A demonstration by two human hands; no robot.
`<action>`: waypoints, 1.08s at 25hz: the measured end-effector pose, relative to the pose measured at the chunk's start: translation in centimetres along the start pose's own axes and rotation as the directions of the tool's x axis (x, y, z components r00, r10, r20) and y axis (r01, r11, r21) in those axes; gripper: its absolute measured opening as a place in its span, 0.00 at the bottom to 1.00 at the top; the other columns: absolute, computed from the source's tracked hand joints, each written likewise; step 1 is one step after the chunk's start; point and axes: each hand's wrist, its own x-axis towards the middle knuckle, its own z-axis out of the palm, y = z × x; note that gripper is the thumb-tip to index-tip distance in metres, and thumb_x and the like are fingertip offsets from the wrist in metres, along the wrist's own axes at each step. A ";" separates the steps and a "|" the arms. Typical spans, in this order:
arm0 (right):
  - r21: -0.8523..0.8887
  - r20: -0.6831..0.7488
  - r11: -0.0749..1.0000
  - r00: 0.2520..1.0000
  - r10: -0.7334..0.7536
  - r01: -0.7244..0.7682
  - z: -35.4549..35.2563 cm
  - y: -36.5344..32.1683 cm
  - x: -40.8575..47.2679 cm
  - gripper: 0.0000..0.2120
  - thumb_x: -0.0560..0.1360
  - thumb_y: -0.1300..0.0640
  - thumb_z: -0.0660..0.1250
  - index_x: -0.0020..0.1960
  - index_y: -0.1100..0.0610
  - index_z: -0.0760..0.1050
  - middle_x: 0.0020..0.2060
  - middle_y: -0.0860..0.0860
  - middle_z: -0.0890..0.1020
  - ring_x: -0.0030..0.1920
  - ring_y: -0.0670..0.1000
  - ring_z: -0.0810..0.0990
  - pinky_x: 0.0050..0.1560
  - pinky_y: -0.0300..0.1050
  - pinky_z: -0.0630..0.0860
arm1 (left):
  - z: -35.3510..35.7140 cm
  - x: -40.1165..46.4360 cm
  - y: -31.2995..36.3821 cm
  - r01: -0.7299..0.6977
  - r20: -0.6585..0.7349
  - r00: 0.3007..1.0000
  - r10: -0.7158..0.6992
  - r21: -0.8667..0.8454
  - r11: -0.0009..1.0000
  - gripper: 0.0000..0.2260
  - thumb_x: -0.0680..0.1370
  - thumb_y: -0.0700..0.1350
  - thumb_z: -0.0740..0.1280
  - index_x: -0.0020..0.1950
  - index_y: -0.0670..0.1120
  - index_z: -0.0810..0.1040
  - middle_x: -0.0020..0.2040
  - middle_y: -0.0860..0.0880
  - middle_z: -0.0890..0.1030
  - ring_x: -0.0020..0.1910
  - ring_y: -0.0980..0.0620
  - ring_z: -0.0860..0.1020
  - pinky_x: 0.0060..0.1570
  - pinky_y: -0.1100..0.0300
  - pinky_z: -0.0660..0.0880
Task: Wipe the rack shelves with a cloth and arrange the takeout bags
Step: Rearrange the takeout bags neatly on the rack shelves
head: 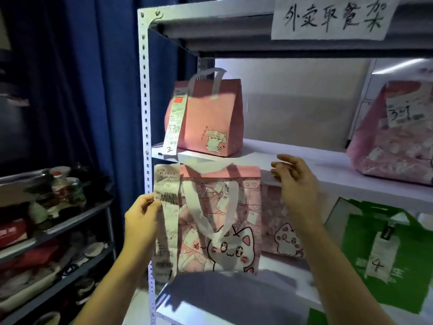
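I stand close to a white metal rack (145,95) whose shelves run off to my right, with a hand-lettered paper sign (332,17) taped on the top edge above my hands. A dark blue curtain (93,78) hangs beyond my left hand, and lower on that side a grey cart (70,221) holds dishes and clutter.

My left hand (140,221) is closed in a pinch on the long receipt (166,219) fixed to a pink cat bag (220,221), which sits between my two hands in front of the lower shelf. I cannot tell whether the bag rests on that shelf or hangs from my grip. My right hand (297,184) is loosely open, fingers curled, holding nothing, just beside the bag's upper right corner and apart from it.

Above my left hand, on the middle shelf (293,151), a plain pink bag (206,116) stands upright with its own receipt hanging off the shelf edge. Far past my right hand sits another pink bag (393,137). Behind my right wrist is a second cat bag (281,221), and beyond my right forearm a green bag (384,254) marked 4.
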 end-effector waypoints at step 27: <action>-0.470 -0.369 0.862 0.929 0.002 -0.189 3.4 0.3 12.0 0.06 0.76 0.57 0.67 0.52 0.55 0.79 0.50 0.56 0.84 0.52 0.60 0.82 0.56 0.56 0.79 | -7.8 11.6 5.0 -0.080 -0.084 0.994 0.071 -0.105 0.991 0.11 0.78 0.36 0.64 0.46 0.50 0.82 0.42 0.53 0.86 0.46 0.51 0.84 0.50 0.52 0.80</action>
